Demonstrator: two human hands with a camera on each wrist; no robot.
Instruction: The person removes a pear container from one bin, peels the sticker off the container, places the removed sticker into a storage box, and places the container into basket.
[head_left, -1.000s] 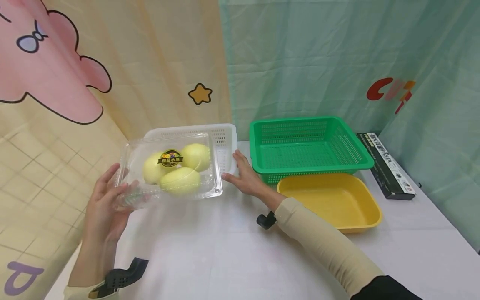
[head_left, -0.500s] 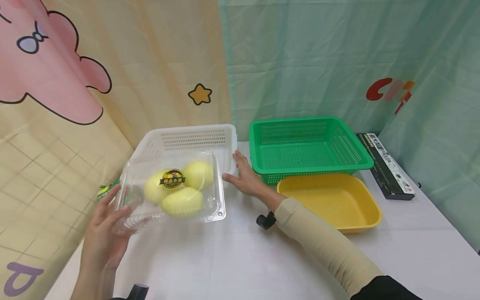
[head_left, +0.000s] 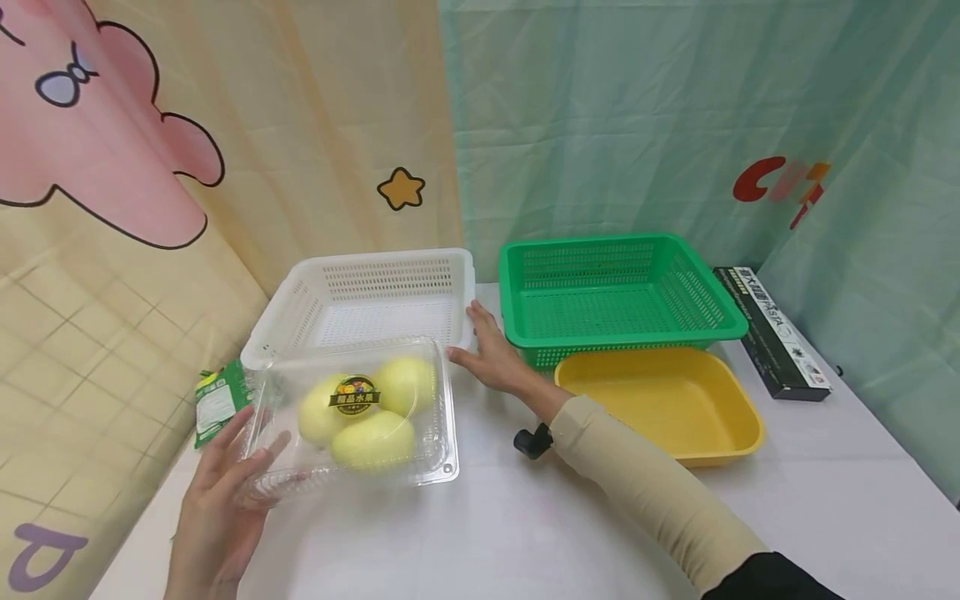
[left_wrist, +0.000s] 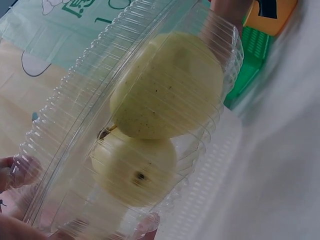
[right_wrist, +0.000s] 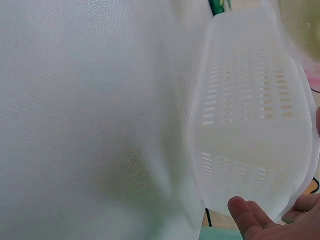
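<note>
Thin clear clamshell box [head_left: 352, 412] with three pale pears [head_left: 372, 440], low over table [head_left: 525, 533] before white basket [head_left: 375, 296]; left hand [head_left: 225, 492] curled under near corner. Likely flimsy, slick, bottom-heavy: best supported underneath. Right hand [head_left: 491, 354] flat-fingered against basket wall

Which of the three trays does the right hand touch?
The white basket; the right hand rests against its corner, beside the green basket.

Table [head_left: 480, 533], white cloth.
On it, before me: white basket [head_left: 375, 296], green basket [head_left: 611, 292], yellow tray [head_left: 660, 404], black box [head_left: 772, 329], green packet [head_left: 217, 400].
</note>
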